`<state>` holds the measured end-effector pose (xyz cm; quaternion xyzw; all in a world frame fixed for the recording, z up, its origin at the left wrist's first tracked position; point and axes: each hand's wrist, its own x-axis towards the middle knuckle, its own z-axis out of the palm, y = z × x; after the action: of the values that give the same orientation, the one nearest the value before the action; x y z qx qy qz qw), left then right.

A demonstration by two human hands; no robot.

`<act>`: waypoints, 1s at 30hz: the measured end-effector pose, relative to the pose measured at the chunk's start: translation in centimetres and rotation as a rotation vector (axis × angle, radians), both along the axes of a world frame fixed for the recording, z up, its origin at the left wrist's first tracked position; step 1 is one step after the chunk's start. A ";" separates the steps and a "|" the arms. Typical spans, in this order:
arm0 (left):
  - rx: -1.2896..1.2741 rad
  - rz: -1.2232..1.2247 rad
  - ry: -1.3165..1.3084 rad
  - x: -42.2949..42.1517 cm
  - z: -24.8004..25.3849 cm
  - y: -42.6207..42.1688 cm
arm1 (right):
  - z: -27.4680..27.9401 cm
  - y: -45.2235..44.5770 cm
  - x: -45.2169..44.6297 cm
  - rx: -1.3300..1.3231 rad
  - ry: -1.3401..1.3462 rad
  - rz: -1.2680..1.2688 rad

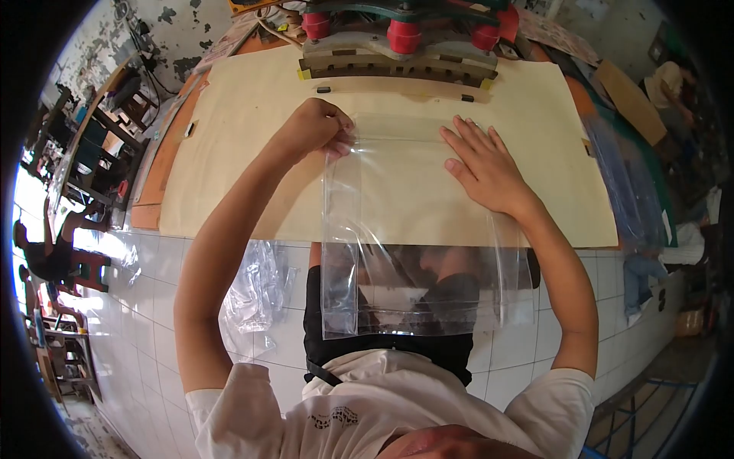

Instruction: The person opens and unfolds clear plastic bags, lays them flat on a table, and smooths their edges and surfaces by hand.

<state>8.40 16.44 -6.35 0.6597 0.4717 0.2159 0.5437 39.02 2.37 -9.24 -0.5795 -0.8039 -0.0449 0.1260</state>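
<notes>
A clear plastic sheet (pixel 413 199), folded or seamed along its sides, lies partly on the cream table cover (pixel 252 99) and hangs over the front edge above my lap. At its upper left corner, my left hand (pixel 325 128) has its fingers closed in a pinch on the plastic. My right hand (pixel 485 164) rests flat with fingers spread on the upper right part of the sheet. Just beyond the sheet is a machine's pressing bar (pixel 397 65), with a pale strip (pixel 397 88) in front of it.
Red and green machine parts (pixel 404 34) stand at the back. More clear plastic (pixel 256 291) lies on the tiled floor at left, and a bluish plastic pile (pixel 623 180) is at right. People are at the far left (pixel 50 256) and far right (pixel 669 88).
</notes>
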 end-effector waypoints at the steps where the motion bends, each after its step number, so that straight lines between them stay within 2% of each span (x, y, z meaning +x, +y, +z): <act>1: 0.015 -0.007 -0.004 -0.1 -0.2 0.0 | 0.0 0.0 0.0 -0.001 0.004 0.002; 8: -0.044 0.053 -0.086 0.1 -0.3 -0.2 | 0.0 0.0 -0.1 -0.012 0.000 -0.004; 21: -0.089 0.025 -0.049 -0.3 1.6 -1.2 | 0.4 0.1 0.1 -0.035 -0.023 0.021; 27: -0.056 -0.036 0.127 0.5 3.0 -1.0 | 0.3 0.0 0.1 -0.032 -0.025 0.032; 29: -0.062 -0.027 0.297 1.0 3.2 -0.6 | 0.4 0.0 0.0 -0.033 -0.020 0.036; 30: -0.061 -0.023 0.296 1.2 3.3 -0.4 | 0.4 0.0 0.0 -0.034 -0.021 0.034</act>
<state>9.59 16.00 -3.10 0.6730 0.5454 0.0954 0.4904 38.99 2.40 -8.87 -0.5673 -0.8156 -0.0353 0.1085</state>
